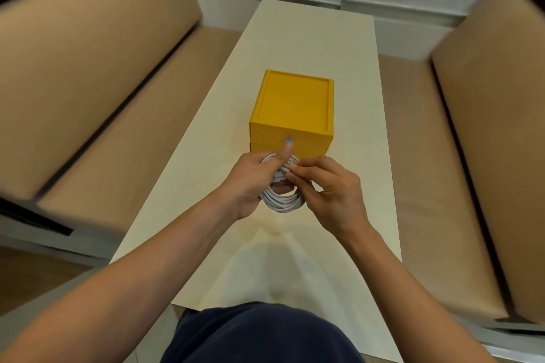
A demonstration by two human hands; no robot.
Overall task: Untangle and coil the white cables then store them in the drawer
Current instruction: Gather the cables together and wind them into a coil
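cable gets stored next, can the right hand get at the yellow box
Probably yes: the yellow box stands just beyond the right hand, nothing between, though that hand pinches the cable.
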